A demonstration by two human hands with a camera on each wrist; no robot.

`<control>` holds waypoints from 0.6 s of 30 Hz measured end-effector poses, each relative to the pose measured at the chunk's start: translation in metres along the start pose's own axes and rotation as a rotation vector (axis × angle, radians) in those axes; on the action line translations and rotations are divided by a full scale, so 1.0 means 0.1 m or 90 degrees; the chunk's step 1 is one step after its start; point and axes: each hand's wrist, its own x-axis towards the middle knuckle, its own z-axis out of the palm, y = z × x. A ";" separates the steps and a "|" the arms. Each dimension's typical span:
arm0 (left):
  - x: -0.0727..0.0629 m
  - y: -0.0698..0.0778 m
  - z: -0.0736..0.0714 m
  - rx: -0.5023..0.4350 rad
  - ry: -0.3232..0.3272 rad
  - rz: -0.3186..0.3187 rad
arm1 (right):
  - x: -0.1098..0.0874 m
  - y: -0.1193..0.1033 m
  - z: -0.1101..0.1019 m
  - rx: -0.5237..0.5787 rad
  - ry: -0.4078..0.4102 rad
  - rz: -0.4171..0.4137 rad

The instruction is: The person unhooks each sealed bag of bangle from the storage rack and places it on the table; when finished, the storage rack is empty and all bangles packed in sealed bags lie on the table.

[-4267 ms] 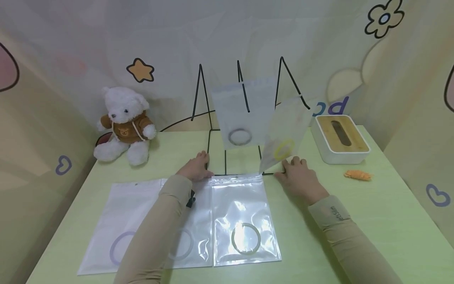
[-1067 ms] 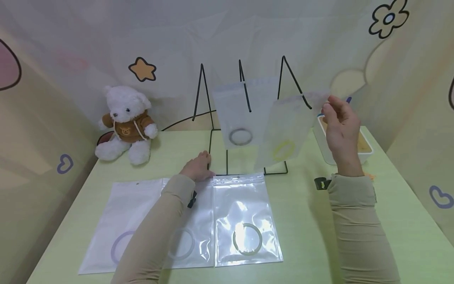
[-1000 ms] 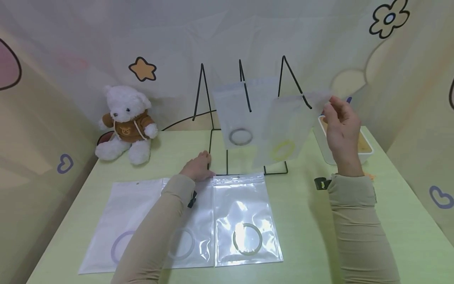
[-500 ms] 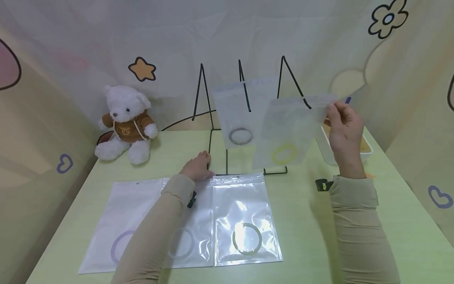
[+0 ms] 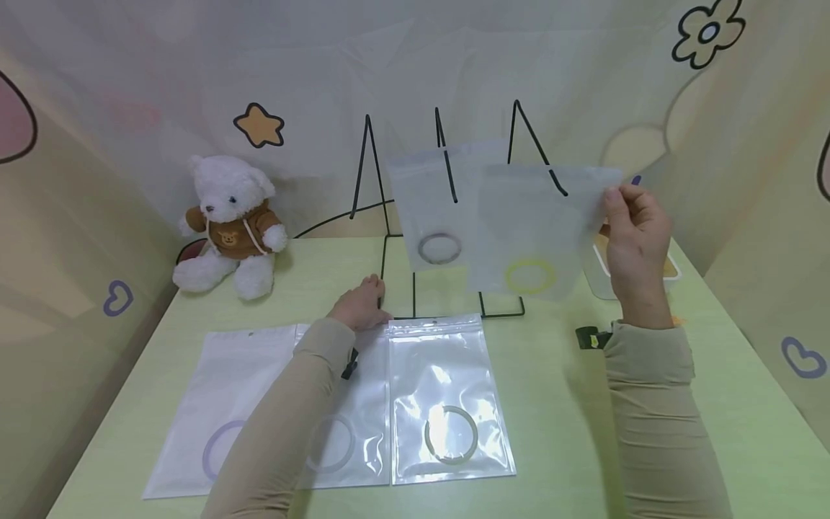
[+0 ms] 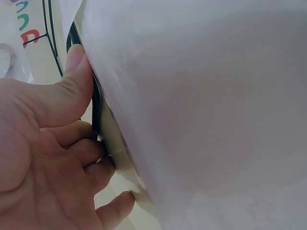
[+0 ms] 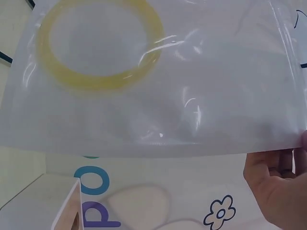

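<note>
My left hand (image 5: pixel 357 304) is at the left front corner of a black wire display rack (image 5: pixel 413 295). In the left wrist view its thumb and curled fingers grip the black wire (image 6: pixel 97 105). My right hand (image 5: pixel 638 252) pinches the right edge, near the top, of a translucent zip bag (image 5: pixel 519 223) with a yellow ring (image 5: pixel 530 291) inside. That bag hangs on the rack's right hook and faces forward. Behind it to the left, a bag with a grey ring (image 5: pixel 428 205) hangs from the middle hook. The left hook carries no bag.
Flat on the table lie a left bag (image 5: pixel 243 375), a middle bag (image 5: pixel 366 396) partly under my left arm, and a right bag (image 5: pixel 421 367), each with a ring. A teddy bear (image 5: pixel 230 209) sits back left. A tissue box (image 5: pixel 599 277) stands behind my right hand.
My right hand has risen from the rack's base to the yellow-ring bag's edge and moved slightly right. The bag has turned from slanted to facing forward. My left hand has stayed put.
</note>
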 end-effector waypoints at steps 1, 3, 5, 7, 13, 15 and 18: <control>0.00 0.00 0.00 0.002 0.001 0.000 | 0.00 -0.01 0.01 0.013 0.001 -0.002; 0.01 0.00 0.01 0.004 0.002 0.001 | 0.00 -0.02 0.01 0.037 0.006 -0.002; 0.01 0.00 0.01 0.006 0.002 0.003 | -0.01 -0.04 0.03 0.058 0.010 -0.003; 0.01 0.00 0.00 0.009 0.000 0.006 | -0.01 -0.06 0.03 0.065 0.019 -0.011; -0.02 0.01 -0.02 0.020 -0.001 0.017 | -0.03 -0.12 0.05 0.044 0.039 -0.039; -0.02 0.01 -0.02 0.018 -0.001 0.014 | -0.03 -0.14 0.05 0.038 0.040 -0.044; -0.01 0.01 -0.01 0.012 -0.002 0.010 | -0.04 -0.17 0.06 0.019 0.041 -0.048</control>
